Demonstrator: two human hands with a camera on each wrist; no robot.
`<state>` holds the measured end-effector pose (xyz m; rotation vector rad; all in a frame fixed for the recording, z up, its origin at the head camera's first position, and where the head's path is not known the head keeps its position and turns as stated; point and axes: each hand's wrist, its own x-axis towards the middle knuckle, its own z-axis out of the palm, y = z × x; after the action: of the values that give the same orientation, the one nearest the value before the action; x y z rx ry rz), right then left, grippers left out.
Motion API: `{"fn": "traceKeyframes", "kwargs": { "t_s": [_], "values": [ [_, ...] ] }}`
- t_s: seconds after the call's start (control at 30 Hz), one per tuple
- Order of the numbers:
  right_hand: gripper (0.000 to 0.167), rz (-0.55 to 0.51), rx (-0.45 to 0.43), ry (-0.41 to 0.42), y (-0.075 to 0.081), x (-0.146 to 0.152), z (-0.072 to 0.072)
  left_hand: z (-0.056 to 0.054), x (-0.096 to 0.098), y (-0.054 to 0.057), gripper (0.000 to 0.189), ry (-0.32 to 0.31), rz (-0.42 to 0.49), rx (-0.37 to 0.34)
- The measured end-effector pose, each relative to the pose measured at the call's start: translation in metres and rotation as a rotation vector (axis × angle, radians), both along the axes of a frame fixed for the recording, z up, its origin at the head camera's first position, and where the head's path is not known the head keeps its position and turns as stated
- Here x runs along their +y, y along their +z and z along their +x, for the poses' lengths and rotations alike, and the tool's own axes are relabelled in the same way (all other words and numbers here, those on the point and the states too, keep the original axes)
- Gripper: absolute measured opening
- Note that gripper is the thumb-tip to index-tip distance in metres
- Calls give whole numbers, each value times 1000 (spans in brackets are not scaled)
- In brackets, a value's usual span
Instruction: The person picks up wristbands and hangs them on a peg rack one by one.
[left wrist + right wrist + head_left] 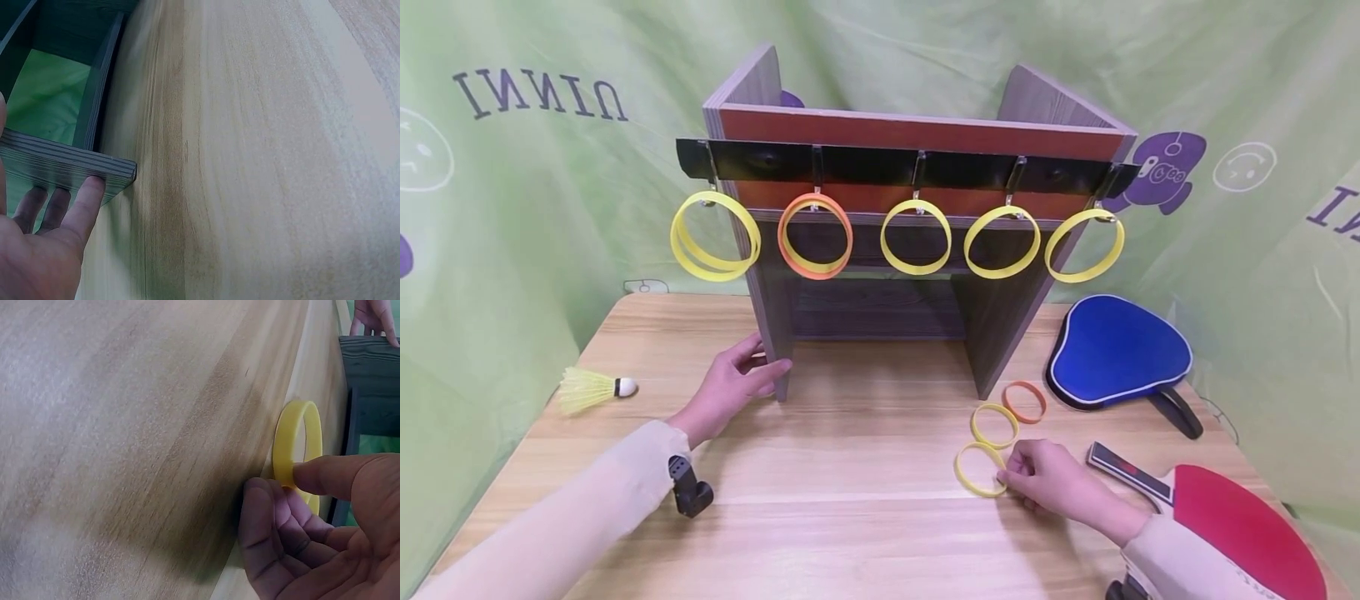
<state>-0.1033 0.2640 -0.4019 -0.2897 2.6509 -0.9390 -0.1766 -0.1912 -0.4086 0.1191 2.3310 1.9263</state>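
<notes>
My left hand point(741, 383) holds the lower left side panel of a grey wooden stand point(925, 125), thumb in front and fingers on the outer side. In the left wrist view, the fingertips point(94, 182) touch the panel point(75, 156). On the right, my right hand point(1048, 479) pinches a yellow wristband point(964, 483) between thumb and fingers, low at the tabletop. The right wrist view shows the thumb against this yellow wristband point(286, 440). Another yellow wristband point(976, 427) and an orange wristband point(1024, 383) lie just beyond it.
A black strip point(850, 167) across the stand carries several hooks with hanging yellow wristbands point(886, 242) and an orange one point(782, 242). At right lie a blue paddle case point(1120, 350) and a red table tennis paddle point(1232, 517). A yellow shuttlecock point(587, 390) lies at left.
</notes>
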Motion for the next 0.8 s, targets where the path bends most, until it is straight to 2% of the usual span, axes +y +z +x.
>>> {"fn": "traceKeyframes", "kwargs": {
  "t_s": [0.2,0.3,0.5,0.7,0.8],
  "values": [
    [19,-47,77,27,1,1,1,0,0,-1,71,-1,-2,-1],
    [17,-126,70,28,2,1,0,0,0,-1,71,4,-7,1],
    [21,-447,-159,18,5,5,-3,2,1,1,69,5,0,2],
    [41,-558,-268,-13,12,6,-6,2,1,1,69,0,3,9],
    [45,-599,-308,-11,18,4,-7,2,0,1,68,3,-3,9]
  ]
}}
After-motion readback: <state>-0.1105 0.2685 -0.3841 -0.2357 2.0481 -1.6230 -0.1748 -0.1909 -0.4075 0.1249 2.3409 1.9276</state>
